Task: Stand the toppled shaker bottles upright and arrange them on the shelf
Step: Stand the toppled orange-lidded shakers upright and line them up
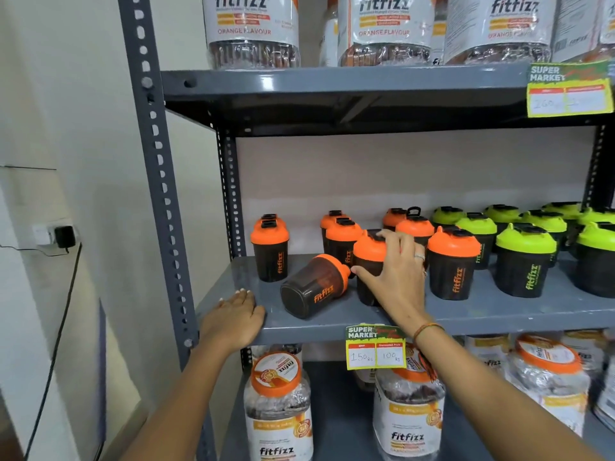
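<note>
One toppled shaker lies waiting while our right hand wraps an upright orange-lidded shaker to align it, our left hand open, bracing the shelf.

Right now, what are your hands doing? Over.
Right hand gripping upright orange-lidded shaker. Left hand flat on shelf edge. One orange-lidded shaker on its side, touching the gripped one.
</note>
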A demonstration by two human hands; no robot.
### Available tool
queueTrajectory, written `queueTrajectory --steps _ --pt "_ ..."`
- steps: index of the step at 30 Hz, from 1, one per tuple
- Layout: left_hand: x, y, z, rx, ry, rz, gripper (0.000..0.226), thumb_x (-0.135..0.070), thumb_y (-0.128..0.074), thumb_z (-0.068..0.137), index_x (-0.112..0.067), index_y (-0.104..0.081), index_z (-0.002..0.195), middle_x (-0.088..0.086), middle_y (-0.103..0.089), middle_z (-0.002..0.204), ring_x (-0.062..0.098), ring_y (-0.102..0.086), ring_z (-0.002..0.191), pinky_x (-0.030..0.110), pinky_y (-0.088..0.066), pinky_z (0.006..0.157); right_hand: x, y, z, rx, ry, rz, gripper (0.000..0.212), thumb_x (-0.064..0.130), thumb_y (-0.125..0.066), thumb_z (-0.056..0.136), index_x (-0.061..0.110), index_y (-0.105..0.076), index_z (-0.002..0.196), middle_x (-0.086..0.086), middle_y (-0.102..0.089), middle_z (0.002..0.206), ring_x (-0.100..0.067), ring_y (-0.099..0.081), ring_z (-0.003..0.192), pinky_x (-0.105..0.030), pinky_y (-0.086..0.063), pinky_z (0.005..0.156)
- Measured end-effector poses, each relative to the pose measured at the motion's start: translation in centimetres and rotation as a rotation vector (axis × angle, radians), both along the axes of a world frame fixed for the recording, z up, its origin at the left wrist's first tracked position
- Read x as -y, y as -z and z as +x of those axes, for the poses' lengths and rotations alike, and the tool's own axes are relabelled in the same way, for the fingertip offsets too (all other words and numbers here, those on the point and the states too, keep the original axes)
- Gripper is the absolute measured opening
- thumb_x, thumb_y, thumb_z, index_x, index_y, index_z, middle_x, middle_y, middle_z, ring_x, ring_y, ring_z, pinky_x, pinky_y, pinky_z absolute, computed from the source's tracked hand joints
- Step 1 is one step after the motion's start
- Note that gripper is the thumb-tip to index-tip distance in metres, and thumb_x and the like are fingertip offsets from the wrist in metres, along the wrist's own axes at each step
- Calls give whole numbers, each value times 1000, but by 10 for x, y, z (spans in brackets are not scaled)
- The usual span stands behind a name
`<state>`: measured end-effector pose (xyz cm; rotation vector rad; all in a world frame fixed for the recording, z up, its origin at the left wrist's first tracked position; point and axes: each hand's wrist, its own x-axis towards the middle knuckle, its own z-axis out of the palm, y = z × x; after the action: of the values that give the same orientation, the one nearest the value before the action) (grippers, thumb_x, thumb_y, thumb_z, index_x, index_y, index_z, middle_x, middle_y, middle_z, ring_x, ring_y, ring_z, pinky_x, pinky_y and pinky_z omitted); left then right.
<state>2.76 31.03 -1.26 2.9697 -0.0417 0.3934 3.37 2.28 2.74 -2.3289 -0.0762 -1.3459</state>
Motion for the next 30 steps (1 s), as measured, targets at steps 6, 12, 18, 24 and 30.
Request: queueTrajectory --steps 6,12,18,24,30 --pt "-1 2 1 1 -9 1 61 -44 -17 98 -14 -22 150 6 -22 160 19 -23 146 38 -17 119 -5 -3 -11 143 -39 -32 71 40 -75 76 20 -46 137 -9 -44 143 -31 -36 131 -51 -37 98" --pt "-1 1 -1 -2 9 3 61 -43 -18 98 -11 -22 150 9 -23 160 20 -21 146 40 -15 119 -44 -23 -25 -75 -388 -570 75 22 -64 70 18 -44 143 -10 -44 147 -30 -39 136 -48 -41 107" --pt "-3 -3 0 -53 46 -20 62 -43 -18 98 -10 -20 151 9 -20 160 20 -19 147 39 -15 119 -62 -20 -4 -326 -365 -962 91 12 -70 74 23 -25 153 -5 -25 162 -26 -12 152 -51 -15 117" --pt "-8 -2 1 -76 61 -10 62 -44 -19 100 -10 -17 151 10 -17 161 21 -16 148 38 -13 119 -73 -28 6 -215 -397 -1080 75 17 -71 75 26 -42 143 -2 -53 136 -25 -46 130 -48 -22 112" --pt "-9 -5 1 -85 68 -20 60 -41 -19 100 -9 -16 151 11 -14 161 21 -13 148 37 -9 120 -107 -40 -2 67 -231 -1442 37 13 -47 97 24 -55 132 -5 -58 133 -30 -49 131 -46 -23 117"
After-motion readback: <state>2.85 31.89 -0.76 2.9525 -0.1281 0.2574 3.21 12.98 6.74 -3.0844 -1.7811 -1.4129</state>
